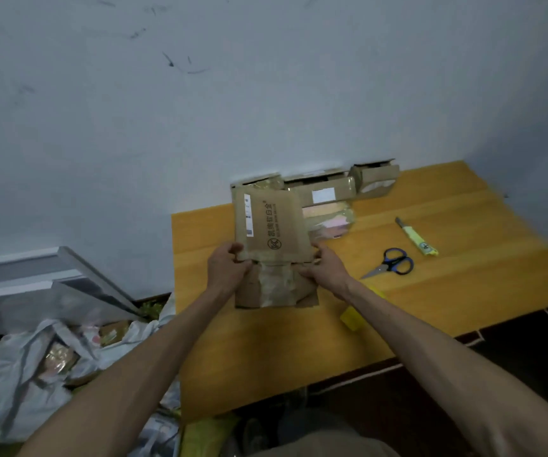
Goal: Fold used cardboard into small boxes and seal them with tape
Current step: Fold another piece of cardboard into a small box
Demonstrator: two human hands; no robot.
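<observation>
Wall (266,94) fills the upper half of frame, pale and scuffed. Yellow bench (430,291) runs centre to right. White plastic bags (29,367) heaped lower left, off the bench. Flattened cardboard (271,225) at frame centre over the bench's left part: printed panel raised, taped flap below the crease. Used boxes (328,192) just behind it, against the wall. Left hand (225,268) grips the cardboard's left edge at the crease, fingers (235,250) curled round it. Right hand (328,270) pinches the right edge at the same height. Scissors (393,262) right of the hands, flat on bench, blue handles. Yellow knife (417,237) just beyond the scissors, not touching.
</observation>
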